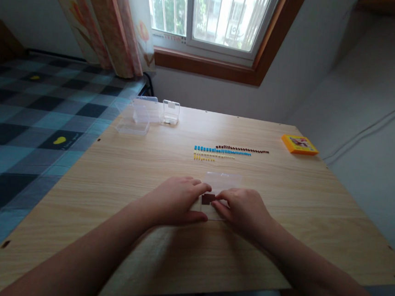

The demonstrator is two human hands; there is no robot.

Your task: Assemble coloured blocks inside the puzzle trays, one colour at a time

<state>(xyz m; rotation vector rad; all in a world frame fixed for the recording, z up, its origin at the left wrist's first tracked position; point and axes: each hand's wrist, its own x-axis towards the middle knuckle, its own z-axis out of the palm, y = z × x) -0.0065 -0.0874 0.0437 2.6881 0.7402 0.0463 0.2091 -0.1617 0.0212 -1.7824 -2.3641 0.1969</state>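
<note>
Our fingers point(199, 185) are curled closed on both sides around a small dark brown rectangular piece point(208, 198). The left hand point(175, 201) pinches its left edge and the right hand point(243, 209) its right edge, so the fingertips nearly meet across it. We hold the piece near the middle of the pale wooden surface point(111, 182), closer to our edge than to the far one. It sits over the near end of a flat clear plastic tray point(224, 180), whose far end shows bare just beyond our hands. Whether the piece touches the tray we cannot tell. Farther on, well apart from the hands, lie thin rows of tiny pieces running left to right: a dark red row point(242, 149), a blue row point(222, 150) just in front of it and a shorter yellow row point(204, 158) nearest us. Bare wood lies between the tray and these rows, and wide bare stretches lie on either side of our forearms. Two clear plastic boxes point(134, 119) sit at the far left corner, one reaching the left edge. A flat orange box point(299, 144) lies close to the far right edge. A bed with a blue and black checked cover point(30, 119) runs along the left edge, and a grey wall point(374, 136) lies beside the right edge.
</note>
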